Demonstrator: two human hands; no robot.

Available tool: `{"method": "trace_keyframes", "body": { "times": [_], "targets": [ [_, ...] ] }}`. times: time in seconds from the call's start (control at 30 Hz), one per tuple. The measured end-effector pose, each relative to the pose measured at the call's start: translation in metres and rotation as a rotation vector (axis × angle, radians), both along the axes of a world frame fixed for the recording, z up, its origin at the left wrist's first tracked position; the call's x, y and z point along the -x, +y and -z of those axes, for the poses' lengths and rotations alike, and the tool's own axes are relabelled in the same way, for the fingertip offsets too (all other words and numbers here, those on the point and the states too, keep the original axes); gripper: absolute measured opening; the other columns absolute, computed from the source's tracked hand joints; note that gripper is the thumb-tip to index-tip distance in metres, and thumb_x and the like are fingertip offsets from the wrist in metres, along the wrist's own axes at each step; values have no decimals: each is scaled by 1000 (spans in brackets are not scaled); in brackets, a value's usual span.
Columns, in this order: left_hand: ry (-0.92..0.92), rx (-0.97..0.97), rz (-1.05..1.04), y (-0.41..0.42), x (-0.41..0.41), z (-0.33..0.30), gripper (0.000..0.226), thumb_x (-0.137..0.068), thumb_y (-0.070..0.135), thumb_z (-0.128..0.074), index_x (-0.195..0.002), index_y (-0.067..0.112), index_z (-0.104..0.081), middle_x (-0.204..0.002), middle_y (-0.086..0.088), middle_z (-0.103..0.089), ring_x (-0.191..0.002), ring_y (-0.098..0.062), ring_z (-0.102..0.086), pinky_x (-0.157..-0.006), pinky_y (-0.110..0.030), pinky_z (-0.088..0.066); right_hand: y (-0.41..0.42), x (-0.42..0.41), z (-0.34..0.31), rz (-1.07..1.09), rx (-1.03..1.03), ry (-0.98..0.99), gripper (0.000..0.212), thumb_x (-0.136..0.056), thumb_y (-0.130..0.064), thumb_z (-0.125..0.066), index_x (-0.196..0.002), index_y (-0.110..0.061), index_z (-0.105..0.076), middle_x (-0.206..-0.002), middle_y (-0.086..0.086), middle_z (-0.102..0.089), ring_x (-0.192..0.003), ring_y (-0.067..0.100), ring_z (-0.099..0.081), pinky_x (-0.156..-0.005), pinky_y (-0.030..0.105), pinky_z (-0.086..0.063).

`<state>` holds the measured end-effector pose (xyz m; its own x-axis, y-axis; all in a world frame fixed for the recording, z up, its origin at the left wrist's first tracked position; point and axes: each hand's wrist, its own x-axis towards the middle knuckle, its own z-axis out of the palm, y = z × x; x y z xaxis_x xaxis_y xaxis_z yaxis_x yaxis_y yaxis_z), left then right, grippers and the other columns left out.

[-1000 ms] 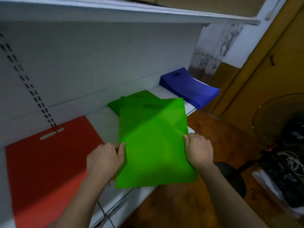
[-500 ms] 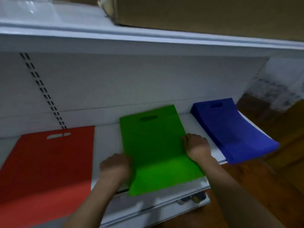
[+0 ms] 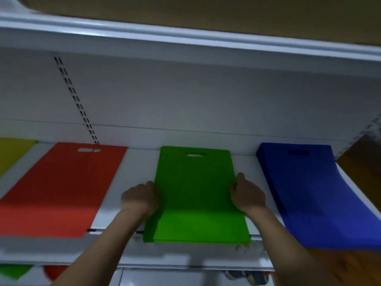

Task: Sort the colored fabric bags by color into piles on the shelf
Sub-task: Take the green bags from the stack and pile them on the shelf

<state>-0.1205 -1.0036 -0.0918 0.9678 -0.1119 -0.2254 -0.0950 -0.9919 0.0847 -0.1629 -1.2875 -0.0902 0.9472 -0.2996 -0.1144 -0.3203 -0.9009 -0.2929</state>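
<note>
While both arms reach forward, the left hand [image 3: 140, 198] and right hand [image 3: 247, 195] curl onto the side edges of the green bags [image 3: 195, 195], flat matte rectangles with cut-out handles, lying mid-shelf [image 3: 142, 164] between red bags [image 3: 61, 186] and blue bags [image 3: 309, 193].

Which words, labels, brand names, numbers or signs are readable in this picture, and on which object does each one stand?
There are none to read.
The red bags, green bags, blue bags and yellow bags are plain, with no print.
The white shelf and its back panel carry no label.
The brown box on the shelf above shows no legible text.
Small objects under the shelf edge are too blurred to tell.
</note>
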Motion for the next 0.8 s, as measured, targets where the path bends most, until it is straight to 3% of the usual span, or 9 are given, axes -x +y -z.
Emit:
{"method": "trace_keyframes", "body": {
  "times": [0.13,0.23,0.33,0.43,0.5,0.6,0.8],
  "targets": [
    [-148,65,-67,-1,9,10,30,-101,41,-29,-99,19,-48,-102,-7,-63,-93,-28,-61,-74,-33,-40,-2,0,4,-14,-7,-34,19,-101,-31,-35,-109,-13,-39,-69,-6,-45,-56,9,-42,-48,28,-26],
    [-247,142,-93,0,18,11,46,-96,54,-26,-91,14,-50,-92,-10,-62,-86,-31,-61,-73,-35,-43,-4,0,4,-4,-44,-17,22,-101,-33,-36,-106,-12,-39,-71,-3,-47,-58,13,-45,-53,30,-33],
    [-268,239,-125,4,23,6,66,-80,66,-15,-86,12,-52,-81,-9,-60,-78,-32,-61,-70,-36,-49,-5,-3,-5,88,-207,37,38,-100,-40,-40,-116,-5,-41,-95,10,-59,-79,25,-57,-65,32,-40],
    [-330,288,-147,18,29,1,49,-84,55,-36,-77,12,-57,-70,-9,-62,-66,-33,-63,-59,-36,-51,12,-6,-24,94,-110,-32,47,-95,-44,-48,-122,-5,-43,-116,16,-54,-105,32,-52,-80,37,-45],
    [-362,263,-136,35,35,-3,44,-80,52,-44,-72,12,-60,-64,-10,-62,-59,-35,-63,-52,-35,-48,43,-8,-39,20,-23,-190,45,-92,-41,-52,-121,-6,-48,-117,15,-54,-108,33,-50,-86,40,-45],
    [-395,247,-217,65,45,-23,32,-83,49,-54,-80,18,-63,-73,-7,-66,-71,-34,-65,-58,-35,-47,109,-13,-53,-177,-169,-371,40,-87,-33,-63,-117,-7,-54,-112,14,-58,-105,32,-52,-86,38,-42],
    [-509,217,-433,155,77,-54,25,-88,47,-58,-86,22,-58,-82,1,-60,-82,-27,-60,-67,-37,-47,255,-23,-67,-474,-462,-394,43,-80,-30,-72,-116,-12,-58,-104,4,-61,-102,25,-54,-88,35,-43]
  ]
}}
